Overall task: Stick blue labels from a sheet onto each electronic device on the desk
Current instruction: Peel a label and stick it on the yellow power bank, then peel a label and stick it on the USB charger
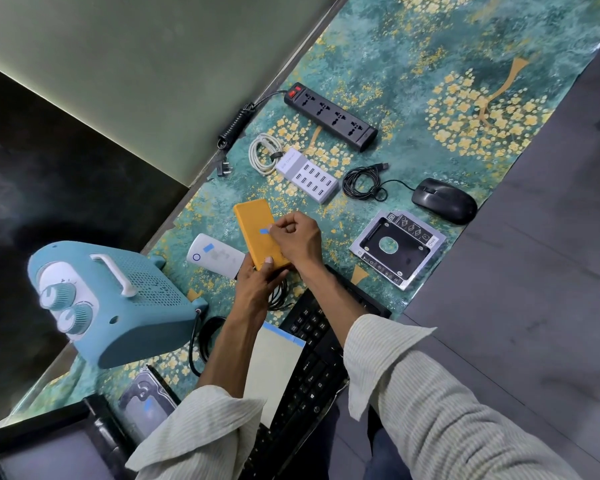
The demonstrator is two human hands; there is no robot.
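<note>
At the left of the bench [430, 57] stands a teal fan heater [118, 299]. Nearer the person, a hard drive [148, 407] wears a blue tag and is partly hidden by a sleeve. A white handheld device [215, 259] is tagged too, but its printing is too blurred to read. The left hand [257, 282] grips the lower end of the orange power bank [253, 223], thumb on its face. It looks stiff, smooth and fairly light, best held by its edges. On that face sits the blue label [264, 231], flimsy and tacky, so best taken by a corner. The label sheet [274, 368] lies over a keyboard [312, 358]. The right hand [297, 237], fingers curled, pinches the label's edge, though whether it is fully stuck down is hidden. Further right, the drive caddy [397, 249] and mouse [444, 200] show no labels.
</note>
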